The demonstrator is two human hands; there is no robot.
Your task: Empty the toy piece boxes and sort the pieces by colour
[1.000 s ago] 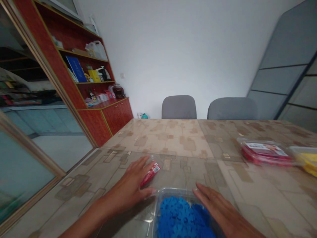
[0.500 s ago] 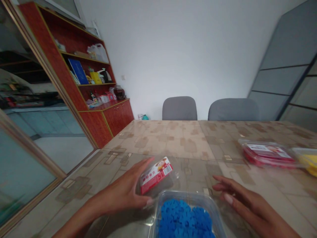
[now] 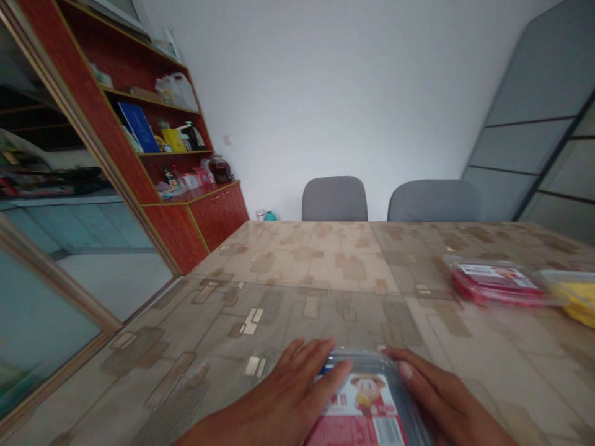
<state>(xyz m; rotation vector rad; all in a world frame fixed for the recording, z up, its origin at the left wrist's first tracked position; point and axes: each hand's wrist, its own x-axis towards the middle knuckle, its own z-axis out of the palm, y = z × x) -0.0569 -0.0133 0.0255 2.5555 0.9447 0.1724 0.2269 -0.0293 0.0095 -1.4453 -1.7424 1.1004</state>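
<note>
lid [image 3: 367, 409] is partly covered by unclenched left hand [image 3: 295, 390], edged by right hand [image 3: 449, 393] (grip can't be told); could get skewed by uneven pressure

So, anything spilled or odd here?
Nothing stands out: no spill shows on the brown-patterned beige table. The left hand covers part of the clear plastic box with the red-and-white label, so whether it's shut is unclear.

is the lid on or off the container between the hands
On: the labelled lid lies across the top, left hand over it, right hand at its edge; whether snapped shut, cannot tell.
</note>
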